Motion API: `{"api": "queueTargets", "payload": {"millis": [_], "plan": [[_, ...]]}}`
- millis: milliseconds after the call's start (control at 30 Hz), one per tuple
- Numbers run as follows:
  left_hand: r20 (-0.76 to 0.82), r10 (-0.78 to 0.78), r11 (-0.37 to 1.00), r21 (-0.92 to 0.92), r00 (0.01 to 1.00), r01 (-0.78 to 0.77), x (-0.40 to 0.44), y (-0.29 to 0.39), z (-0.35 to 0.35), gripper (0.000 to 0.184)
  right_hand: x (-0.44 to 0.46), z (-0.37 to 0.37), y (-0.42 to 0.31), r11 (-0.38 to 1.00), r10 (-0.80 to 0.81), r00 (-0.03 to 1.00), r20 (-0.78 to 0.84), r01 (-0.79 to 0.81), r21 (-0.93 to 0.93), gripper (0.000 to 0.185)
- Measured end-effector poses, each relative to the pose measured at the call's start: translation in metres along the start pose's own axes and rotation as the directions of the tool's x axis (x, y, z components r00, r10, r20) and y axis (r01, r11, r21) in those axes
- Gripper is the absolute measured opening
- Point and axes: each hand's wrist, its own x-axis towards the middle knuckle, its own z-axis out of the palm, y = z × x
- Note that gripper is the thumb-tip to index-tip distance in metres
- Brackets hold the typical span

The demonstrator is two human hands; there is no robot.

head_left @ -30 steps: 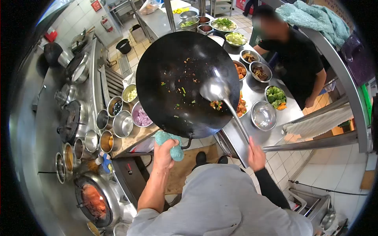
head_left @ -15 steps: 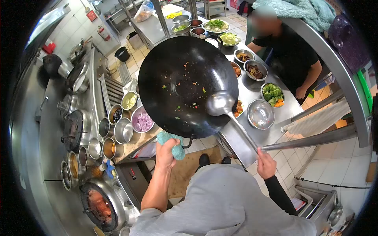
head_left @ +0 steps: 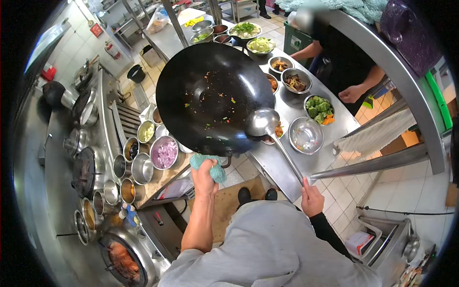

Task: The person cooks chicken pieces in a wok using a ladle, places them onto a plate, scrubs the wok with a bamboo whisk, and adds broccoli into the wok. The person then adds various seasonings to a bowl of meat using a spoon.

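My left hand (head_left: pixel 204 174) is closed round a teal cloth (head_left: pixel 215 173) at the near rim of a large black wok (head_left: pixel 210 112). The wok is held up in front of me over the counter's edge, its inside facing me, with scattered bits of orange and green food on it. A metal ladle (head_left: pixel 282 150) has its handle end in my right hand (head_left: pixel 312 198), whose fingers are wrapped round it. The ladle's bowl lies over the wok's lower right rim. Beneath it, a dish of orange-brown food (head_left: pixel 278 130) is partly hidden.
On the right steel counter (head_left: pixel 267 167) stand a metal bowl (head_left: pixel 306 135), a broccoli bowl (head_left: pixel 319 110) and several filled dishes. Chopped onion (head_left: pixel 164 154) and seasoning pots are at left. A lit burner (head_left: pixel 122 258) glows lower left. A person in black (head_left: pixel 342 62) stands across the counter.
The view has shifted, so the surroundings sit further left. The ladle's bowl has moved outward from inside the wok to its lower right rim. The other person's lower hand has risen.
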Motion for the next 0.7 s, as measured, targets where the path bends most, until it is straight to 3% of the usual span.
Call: {"api": "queueTargets", "payload": {"millis": [167,367,467,567,633,667,700], "plan": [[-0.025,0.021,0.999,0.049,0.999,-0.019,0.018,-0.011,-0.003,0.014,-0.007,-0.015,0.014,0.996,0.027,0.999,-0.033,-0.03,-0.079,0.047],[-0.037,0.156,0.983,0.1,0.987,-0.152,0.027,-0.017,0.001,0.015,-0.021,-0.025,0.03,0.999,0.032,0.995,-0.095,-0.035,-0.03,0.047],[-0.106,0.138,0.989,0.073,0.985,-0.131,0.023,-0.011,-0.003,0.014,-0.005,-0.034,0.015,0.994,0.097,0.995,-0.038,-0.095,0.057,0.046],[-0.106,0.051,0.999,-0.006,0.993,-0.052,0.014,-0.008,-0.047,0.009,0.028,-0.044,-0.015,0.925,0.008,0.999,0.042,-0.023,0.38,0.048],[-0.103,-0.014,0.997,-0.078,0.995,0.006,-0.008,-0.001,-0.064,0.008,0.064,-0.07,-0.058,0.782,0.009,0.873,0.488,-0.311,0.54,0.052],[-0.097,-0.057,0.99,-0.132,0.994,0.044,-0.027,0.012,-0.064,0.008,0.071,-0.056,-0.068,0.736,-0.17,0.889,0.425,-0.172,0.654,0.057],[-0.097,-0.131,0.978,-0.178,0.987,0.113,-0.045,0.02,-0.075,0.007,0.084,-0.059,-0.087,0.64,-0.27,0.817,0.51,-0.243,0.729,0.06]]}}
